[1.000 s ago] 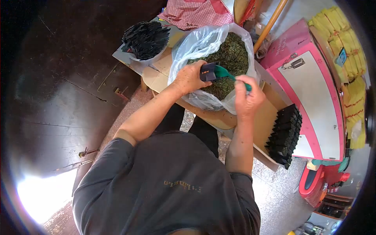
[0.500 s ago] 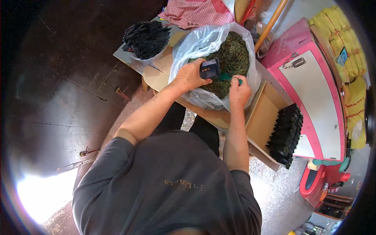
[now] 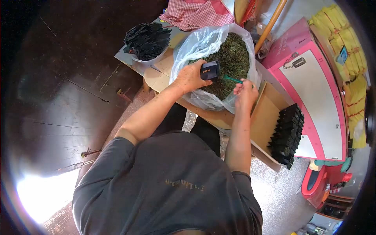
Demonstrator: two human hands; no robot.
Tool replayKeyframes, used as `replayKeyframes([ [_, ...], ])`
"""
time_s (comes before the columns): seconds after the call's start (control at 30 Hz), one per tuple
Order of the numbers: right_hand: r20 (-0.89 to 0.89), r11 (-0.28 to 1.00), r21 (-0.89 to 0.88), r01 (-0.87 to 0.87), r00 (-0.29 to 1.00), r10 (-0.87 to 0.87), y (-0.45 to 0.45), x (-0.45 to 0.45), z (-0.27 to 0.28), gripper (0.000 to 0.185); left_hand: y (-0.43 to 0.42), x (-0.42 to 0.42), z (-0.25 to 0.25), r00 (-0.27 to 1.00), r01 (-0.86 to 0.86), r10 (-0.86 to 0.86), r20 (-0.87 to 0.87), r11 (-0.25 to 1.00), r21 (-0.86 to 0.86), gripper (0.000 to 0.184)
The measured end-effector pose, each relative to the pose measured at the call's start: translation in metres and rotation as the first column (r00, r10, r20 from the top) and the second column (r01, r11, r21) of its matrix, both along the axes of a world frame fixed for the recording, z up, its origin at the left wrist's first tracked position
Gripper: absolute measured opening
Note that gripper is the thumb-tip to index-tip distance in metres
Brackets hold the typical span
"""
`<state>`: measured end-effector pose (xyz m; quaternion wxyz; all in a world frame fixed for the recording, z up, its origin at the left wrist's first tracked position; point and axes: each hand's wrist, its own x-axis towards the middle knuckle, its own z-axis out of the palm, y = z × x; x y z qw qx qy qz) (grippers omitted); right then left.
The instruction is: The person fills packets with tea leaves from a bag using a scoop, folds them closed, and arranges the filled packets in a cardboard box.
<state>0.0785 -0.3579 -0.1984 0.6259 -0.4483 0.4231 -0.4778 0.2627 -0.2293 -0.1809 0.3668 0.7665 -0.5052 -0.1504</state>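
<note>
My left hand [image 3: 191,77] is closed around a small black pouch [image 3: 210,70] printed with "TEA", tilted over the big plastic bag. In my right hand [image 3: 246,93] is the handle of a green scoop [image 3: 232,79]; its tip lies above the leaves, a little right of the pouch and apart from it. Dark green dried tea leaves [image 3: 233,53] fill the clear plastic bag [image 3: 201,38], whose mouth is folded wide. Whether there are leaves inside the pouch cannot be seen.
A tub [image 3: 153,59] heaped with flat black pouches stands at the back left. To the right, a cardboard box [image 3: 270,103] holds a row of black pouches [image 3: 288,135]. Beyond it is a pink and white cabinet [image 3: 313,90]. A checked cloth [image 3: 197,15] lies behind the bag.
My right hand has moved right and slightly down, drawing the green scoop away from the pouch. My left hand and the pouch have hardly moved.
</note>
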Motion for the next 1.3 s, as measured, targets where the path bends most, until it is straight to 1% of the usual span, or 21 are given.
replayKeyframes([
  [0.03, 0.038, 1.000, -0.024, 0.005, 0.999, -0.004, 0.000, -0.003, 0.005, 0.016, 0.000, 0.000, 0.001, 1.000, 0.002, -0.002, -0.003, 1.000, 0.009, 0.071],
  [0.1, 0.029, 0.998, -0.044, 0.037, 0.999, -0.036, -0.001, -0.009, 0.018, 0.016, 0.000, -0.002, 0.001, 1.000, -0.003, 0.003, 0.013, 1.000, 0.009, 0.071],
  [0.17, 0.083, 0.992, -0.102, 0.070, 0.995, -0.061, -0.004, -0.014, 0.028, 0.015, -0.002, -0.003, -0.001, 1.000, -0.008, 0.008, 0.028, 1.000, 0.009, 0.071],
  [0.2, 0.080, 0.988, -0.129, 0.081, 0.994, -0.071, -0.003, -0.018, 0.034, 0.015, -0.003, -0.002, -0.003, 0.999, -0.008, 0.007, 0.033, 1.000, 0.017, 0.071],
  [0.3, 0.128, 0.986, -0.140, 0.088, 0.989, -0.070, -0.003, -0.024, 0.044, 0.014, -0.005, -0.004, -0.001, 0.999, -0.008, 0.007, 0.037, 0.999, 0.033, 0.071],
  [0.47, 0.146, 0.981, -0.182, 0.070, 0.988, -0.044, 0.003, -0.027, 0.053, 0.014, -0.007, -0.006, 0.001, 1.000, 0.002, -0.003, 0.029, 0.999, 0.041, 0.071],
  [0.53, 0.153, 0.979, -0.193, 0.062, 0.988, -0.033, 0.005, -0.027, 0.054, 0.014, -0.008, -0.007, 0.002, 0.999, 0.003, -0.005, 0.051, 0.999, 0.038, 0.070],
  [0.63, 0.145, 0.978, -0.203, 0.050, 0.989, -0.020, 0.005, -0.026, 0.054, 0.013, -0.010, -0.008, 0.001, 0.998, 0.000, -0.004, 0.058, 0.997, 0.075, 0.072],
  [0.87, 0.085, 0.976, -0.214, 0.036, 0.996, -0.019, 0.003, -0.024, 0.051, 0.012, -0.011, -0.007, -0.001, 0.996, 0.019, -0.024, 0.082, 0.997, 0.072, 0.073],
  [1.03, 0.054, 0.980, -0.200, 0.016, 0.999, -0.006, 0.001, -0.021, 0.048, 0.012, -0.011, -0.007, -0.002, 0.994, 0.022, -0.028, 0.103, 0.998, 0.064, 0.070],
  [1.13, 0.040, 0.976, -0.216, -0.028, 0.998, 0.038, 0.002, -0.017, 0.047, 0.012, -0.008, -0.009, 0.001, 0.993, 0.024, -0.030, 0.114, 0.998, 0.054, 0.068],
  [1.23, -0.004, 0.972, -0.228, -0.058, 0.998, 0.059, 0.009, -0.010, 0.049, 0.013, -0.009, -0.007, -0.003, 0.995, 0.029, -0.033, 0.089, 0.998, 0.048, 0.066],
  [1.3, -0.066, 0.971, -0.222, -0.084, 0.995, 0.071, 0.014, -0.005, 0.048, 0.012, -0.008, -0.007, -0.006, 0.994, 0.030, -0.033, 0.108, 0.999, 0.028, 0.066],
])
